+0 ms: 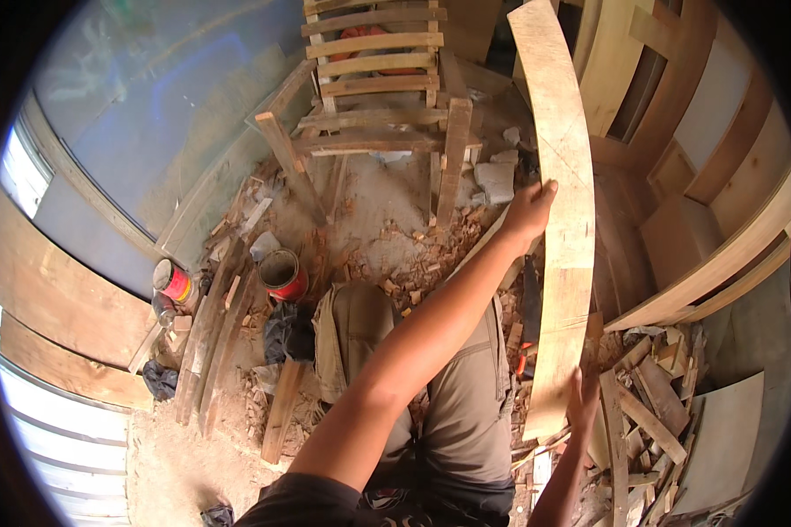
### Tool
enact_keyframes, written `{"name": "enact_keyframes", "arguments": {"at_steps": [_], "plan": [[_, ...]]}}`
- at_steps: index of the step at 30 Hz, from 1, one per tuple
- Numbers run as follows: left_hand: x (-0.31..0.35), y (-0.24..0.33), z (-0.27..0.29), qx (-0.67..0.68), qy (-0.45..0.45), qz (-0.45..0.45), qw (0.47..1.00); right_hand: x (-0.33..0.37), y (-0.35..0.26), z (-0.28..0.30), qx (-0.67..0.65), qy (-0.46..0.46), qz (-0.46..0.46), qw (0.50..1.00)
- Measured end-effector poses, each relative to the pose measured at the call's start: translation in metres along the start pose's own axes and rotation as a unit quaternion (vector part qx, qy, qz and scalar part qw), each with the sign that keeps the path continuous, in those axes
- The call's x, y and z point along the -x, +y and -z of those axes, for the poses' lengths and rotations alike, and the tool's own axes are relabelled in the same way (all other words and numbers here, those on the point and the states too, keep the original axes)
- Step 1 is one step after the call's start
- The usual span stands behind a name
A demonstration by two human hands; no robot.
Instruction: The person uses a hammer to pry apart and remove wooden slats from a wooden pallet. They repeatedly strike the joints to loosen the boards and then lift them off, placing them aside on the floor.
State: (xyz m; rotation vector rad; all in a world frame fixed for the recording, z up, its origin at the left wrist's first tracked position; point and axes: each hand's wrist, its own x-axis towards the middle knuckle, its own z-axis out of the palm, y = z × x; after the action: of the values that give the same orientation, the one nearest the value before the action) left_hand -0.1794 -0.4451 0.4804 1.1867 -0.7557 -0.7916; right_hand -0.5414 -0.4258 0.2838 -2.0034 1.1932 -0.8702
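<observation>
A long pale wooden board [564, 220] stands tilted along my right side, its far end rising past the chair. My left hand [529, 213] is closed on the board's left edge, thumb lying on its face. Near the lower end, my right hand [583, 401] holds the board's right edge; most of its fingers are hidden. Beside the board, partly behind it, is a dark-bladed tool with an orange and black handle [525, 358]. My knees in tan trousers [466, 395] are bent just left of the board.
Ahead stands a slatted wooden chair frame [378, 88]. A red can [282, 274] and a red-yellow can [174, 283] are at left, by long timber strips [220, 325]. Scrap wood [655, 404] is heaped at right, below wooden frames [677, 132]. Wood chips litter the floor.
</observation>
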Motion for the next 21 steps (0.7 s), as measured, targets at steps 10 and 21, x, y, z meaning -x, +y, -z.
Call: {"name": "enact_keyframes", "arguments": {"at_steps": [10,21], "plan": [[-0.03,-0.05,-0.007,-0.016,0.041,0.09,0.995,0.105,-0.016,0.007,-0.29,-0.005,-0.194,0.937],[0.012,0.005,0.087,-0.088,0.06,0.135,0.985,-0.228,0.058,-0.033,0.29,0.204,0.107,0.929]]}}
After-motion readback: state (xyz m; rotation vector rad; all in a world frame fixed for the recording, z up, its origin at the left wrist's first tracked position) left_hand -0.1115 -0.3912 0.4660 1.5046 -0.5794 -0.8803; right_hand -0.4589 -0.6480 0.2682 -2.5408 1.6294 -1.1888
